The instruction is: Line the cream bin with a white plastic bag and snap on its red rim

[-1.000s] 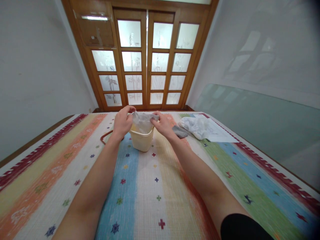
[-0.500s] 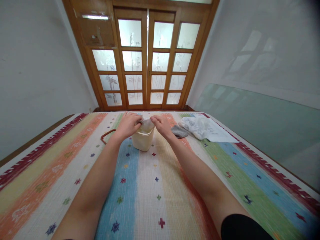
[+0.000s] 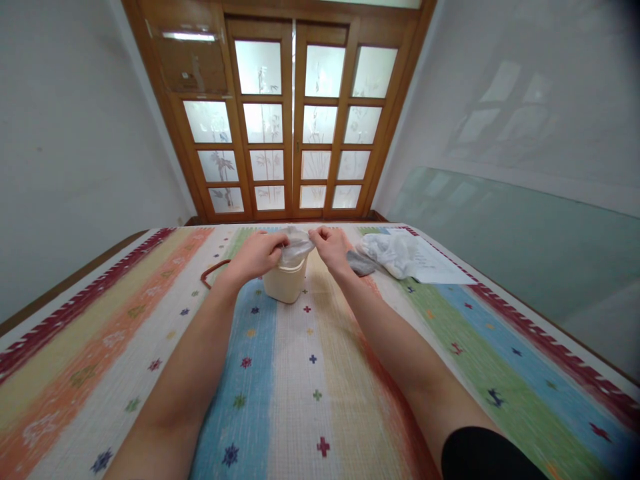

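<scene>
A small cream plastic bin stands upright on the striped cloth. Out of its top rises a thin, whitish, translucent plastic bag, its lower part hidden inside the bin. On the left side of the bag, my left hand is closed with the fingers pinching its edge. My right hand pinches the opposite edge, just right of the bin's rim. The bag is stretched between both hands above the opening.
A brown curved handle-like strip lies left of the bin. To the right are a grey cloth, a crumpled white plastic bag and a white printed sheet. Wooden glazed doors stand beyond the table.
More of the bag now shows above the bin's rim. My right hand has shifted slightly right, and my left hand has moved slightly lower.
</scene>
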`<control>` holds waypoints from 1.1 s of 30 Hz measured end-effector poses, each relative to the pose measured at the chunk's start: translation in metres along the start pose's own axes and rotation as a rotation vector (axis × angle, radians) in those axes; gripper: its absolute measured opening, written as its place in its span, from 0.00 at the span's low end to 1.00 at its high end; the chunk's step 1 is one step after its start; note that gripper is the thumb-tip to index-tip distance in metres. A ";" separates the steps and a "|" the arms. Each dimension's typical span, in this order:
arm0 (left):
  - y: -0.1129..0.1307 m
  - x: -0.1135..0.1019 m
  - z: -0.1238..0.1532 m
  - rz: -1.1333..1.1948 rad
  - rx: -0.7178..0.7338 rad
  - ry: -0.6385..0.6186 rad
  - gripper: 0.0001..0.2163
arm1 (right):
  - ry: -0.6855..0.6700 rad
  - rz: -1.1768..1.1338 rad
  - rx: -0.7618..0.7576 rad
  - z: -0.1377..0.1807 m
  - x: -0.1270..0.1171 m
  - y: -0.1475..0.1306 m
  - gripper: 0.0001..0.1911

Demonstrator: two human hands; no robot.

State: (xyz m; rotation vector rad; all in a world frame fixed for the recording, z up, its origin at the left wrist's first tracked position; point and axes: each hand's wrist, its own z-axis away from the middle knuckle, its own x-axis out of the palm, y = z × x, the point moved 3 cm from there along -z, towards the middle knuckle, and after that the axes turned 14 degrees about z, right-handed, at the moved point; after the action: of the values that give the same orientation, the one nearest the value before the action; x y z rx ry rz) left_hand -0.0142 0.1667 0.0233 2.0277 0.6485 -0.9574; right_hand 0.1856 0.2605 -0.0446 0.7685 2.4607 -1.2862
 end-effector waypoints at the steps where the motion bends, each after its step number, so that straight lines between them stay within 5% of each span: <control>1: -0.002 -0.002 0.000 -0.018 -0.031 0.041 0.15 | -0.011 0.003 0.001 0.000 0.001 0.000 0.19; 5: -0.012 -0.005 0.000 -0.065 -0.138 0.170 0.18 | -0.005 0.048 0.005 0.000 0.002 -0.001 0.20; 10: -0.024 0.000 0.000 -0.043 -0.226 0.164 0.22 | -0.015 0.116 0.052 0.004 -0.004 -0.009 0.26; 15: -0.025 0.006 -0.001 0.032 -0.153 0.037 0.14 | -0.118 0.208 0.039 0.008 -0.002 -0.013 0.18; 20: -0.030 0.004 -0.004 0.019 -0.111 0.136 0.11 | -0.149 0.271 0.027 0.006 0.005 -0.004 0.09; 26: -0.041 -0.001 -0.003 -0.012 -0.261 0.334 0.27 | -0.090 0.128 0.045 0.003 0.014 0.010 0.15; 33: -0.064 0.002 0.000 -0.046 -0.334 0.334 0.17 | -0.061 -0.121 0.156 0.004 0.027 0.022 0.20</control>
State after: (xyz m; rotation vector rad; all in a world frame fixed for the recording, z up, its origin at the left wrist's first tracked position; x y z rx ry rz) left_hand -0.0577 0.2031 -0.0061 1.8887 0.9680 -0.4939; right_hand 0.1761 0.2762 -0.0744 0.6137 2.4136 -1.5361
